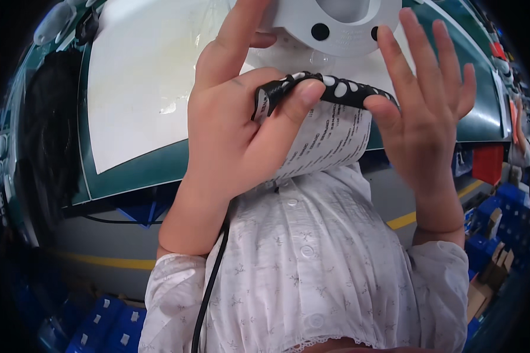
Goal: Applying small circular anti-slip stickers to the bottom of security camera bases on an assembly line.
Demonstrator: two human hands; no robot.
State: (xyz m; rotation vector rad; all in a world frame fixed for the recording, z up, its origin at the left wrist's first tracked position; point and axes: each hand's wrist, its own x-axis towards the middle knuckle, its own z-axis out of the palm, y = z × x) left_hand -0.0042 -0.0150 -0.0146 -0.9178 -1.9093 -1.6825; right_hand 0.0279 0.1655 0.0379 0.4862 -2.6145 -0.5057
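Observation:
Between thumb and curled fingers, my left hand (221, 126) grips one end of a curved black strip with white oval spots or openings (352, 93). The strip arches to the right, toward my right hand (423, 120). That hand is open, its fingers spread and raised, with the thumb tip at or just beside the strip's far end; I cannot tell if they touch. Below the strip hangs a band of white printed paper (335, 132), curling toward my shirt. Just beyond my hands is a pale grey plastic device (346, 46) with round black pads and a rounded cutout.
A white sheet (141, 88) covers much of the green table (144, 183). At the left edge lies a dark bundle (56, 117). A black cable (211, 288) runs down my front. Right of me are a red bin (487, 165) and blue boxes (512, 200); more blue boxes (103, 323) sit lower left.

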